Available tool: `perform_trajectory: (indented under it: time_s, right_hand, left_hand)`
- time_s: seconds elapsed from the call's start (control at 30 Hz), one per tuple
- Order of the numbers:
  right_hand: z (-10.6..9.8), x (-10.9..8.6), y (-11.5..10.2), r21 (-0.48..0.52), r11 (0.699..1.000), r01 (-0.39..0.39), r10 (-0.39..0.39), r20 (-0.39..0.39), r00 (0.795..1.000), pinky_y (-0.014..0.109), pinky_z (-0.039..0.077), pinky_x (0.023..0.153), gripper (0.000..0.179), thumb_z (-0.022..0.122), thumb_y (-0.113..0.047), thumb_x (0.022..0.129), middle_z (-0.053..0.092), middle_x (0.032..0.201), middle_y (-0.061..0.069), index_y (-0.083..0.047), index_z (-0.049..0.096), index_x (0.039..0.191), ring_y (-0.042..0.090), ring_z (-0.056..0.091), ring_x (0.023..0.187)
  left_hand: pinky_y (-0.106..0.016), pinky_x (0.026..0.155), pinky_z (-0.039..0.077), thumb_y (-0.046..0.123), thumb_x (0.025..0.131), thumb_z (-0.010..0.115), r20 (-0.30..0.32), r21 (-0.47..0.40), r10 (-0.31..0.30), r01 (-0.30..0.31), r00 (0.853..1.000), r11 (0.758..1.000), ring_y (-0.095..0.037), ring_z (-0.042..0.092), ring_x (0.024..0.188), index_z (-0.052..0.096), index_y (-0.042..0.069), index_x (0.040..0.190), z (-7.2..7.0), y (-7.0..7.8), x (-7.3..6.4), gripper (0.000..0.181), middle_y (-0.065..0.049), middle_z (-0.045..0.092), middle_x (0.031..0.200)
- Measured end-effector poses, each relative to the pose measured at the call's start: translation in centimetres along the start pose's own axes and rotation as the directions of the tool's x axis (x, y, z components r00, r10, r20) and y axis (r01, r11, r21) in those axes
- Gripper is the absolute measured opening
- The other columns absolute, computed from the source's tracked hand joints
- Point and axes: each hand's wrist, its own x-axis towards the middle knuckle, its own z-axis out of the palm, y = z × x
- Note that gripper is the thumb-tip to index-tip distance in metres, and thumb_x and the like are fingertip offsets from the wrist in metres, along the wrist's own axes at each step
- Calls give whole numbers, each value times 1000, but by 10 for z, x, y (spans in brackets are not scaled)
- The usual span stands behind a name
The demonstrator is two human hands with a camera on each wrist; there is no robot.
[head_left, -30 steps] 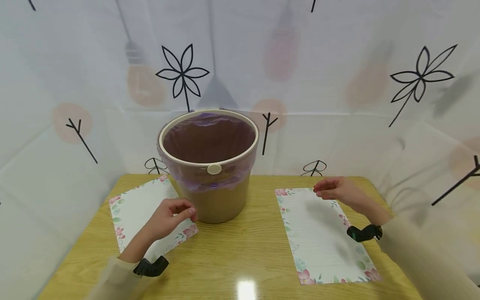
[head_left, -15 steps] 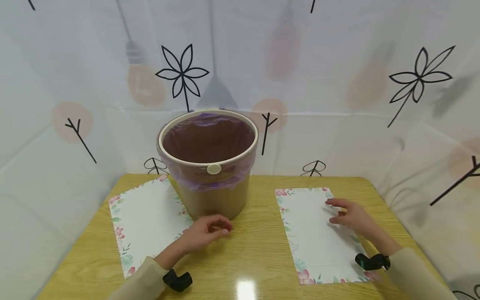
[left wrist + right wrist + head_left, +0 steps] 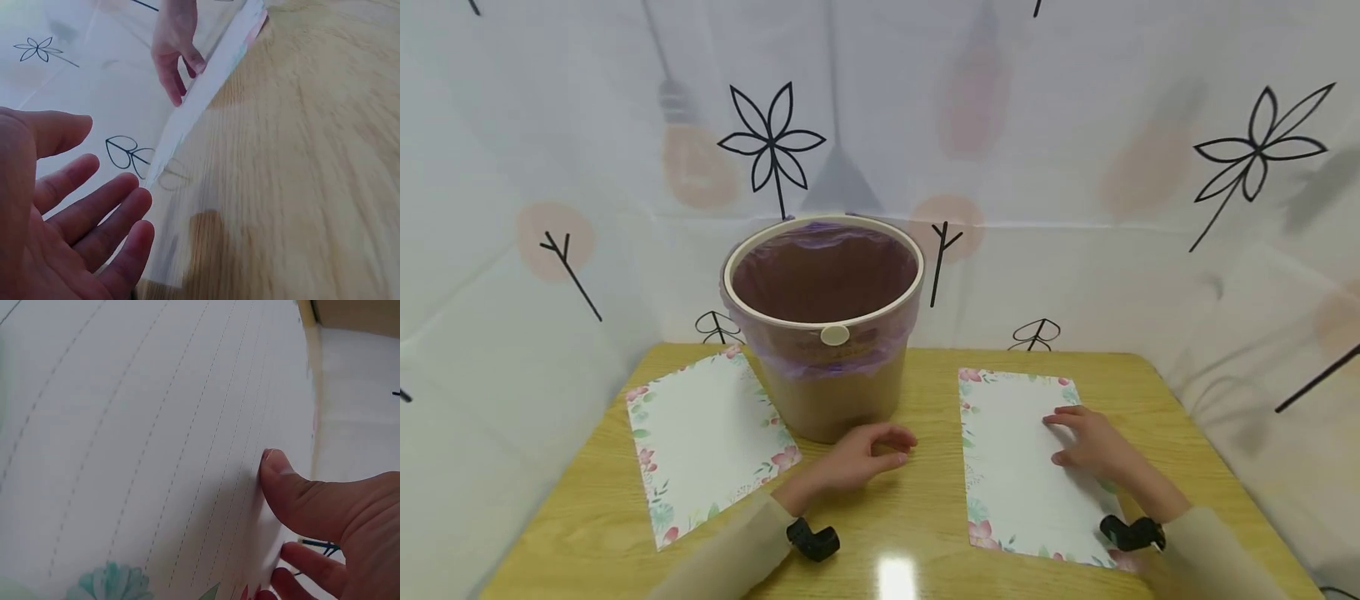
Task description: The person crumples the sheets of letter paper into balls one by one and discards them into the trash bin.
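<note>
On the right of the table lies a white sheet of paper [image 3: 1011, 467] with a floral border; the right wrist view shows dashed lines across it. My right hand [image 3: 1093, 446] rests over its right half, fingers spread, with the thumb [image 3: 281, 481] touching the sheet. Close in front of the bin, my left hand [image 3: 865, 454] hovers above the bare wood, fingers loosely bent and nothing in them. The left wrist view shows that palm [image 3: 69, 237] facing up, thumb apart from the fingers. A second floral sheet [image 3: 707, 442] lies at an angle on the left.
A tan bin [image 3: 838, 400] with a pale rim and a purple liner stands at the back of the wooden table [image 3: 880, 517], beside the left sheet. Behind it hangs a printed white cloth [image 3: 1060, 275]. Each wrist wears a black camera strap.
My left hand has moved right, off the left sheet to the front of the bin. My right hand has come down and nearer onto the right sheet, which has turned slightly, its near end swinging left.
</note>
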Motion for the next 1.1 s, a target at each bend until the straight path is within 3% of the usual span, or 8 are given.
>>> perform_trajectory:
  time_s: [0.23,0.47,0.67,0.83,1.1]
  right_hand:
    - [5,0,-16,-27,997,-73,73,-9,997,63,45,92,74,91,-29,70,54,122,34,10,61,125,52,51,111]
    - [14,-2,-28,-39,999,-27,23,-87,996,60,47,87,76,91,-36,69,58,112,28,9,63,123,45,54,101]
    - [25,-5,-38,37,997,-65,69,-150,986,64,42,90,76,90,-35,71,56,119,31,6,61,129,51,50,108]
    - [31,-4,-47,88,988,-124,136,-147,980,68,38,95,79,88,-33,73,51,129,37,5,57,135,58,44,117]
    - [35,-4,-51,118,983,-142,160,-161,974,69,36,96,81,89,-33,73,51,130,37,4,55,137,57,43,120]
  left_hand:
    - [-30,101,45,16,100,63,28,48,-54,53,998,997,-21,58,119,59,1,129,12,1,17,33,-10,62,127]
    - [-35,103,45,17,100,62,34,77,-81,78,996,994,-27,56,123,57,1,131,17,3,25,35,-12,61,130]
    - [-35,103,44,19,100,61,52,86,-76,71,996,994,-25,56,123,57,1,131,17,3,27,35,-11,60,131]
    - [-33,104,43,23,101,61,60,122,-96,88,994,989,-22,55,124,57,4,132,17,6,26,37,-8,60,133]
    - [-34,104,43,24,101,61,67,148,-100,89,993,985,-24,54,125,58,5,132,17,11,25,37,-8,60,132]
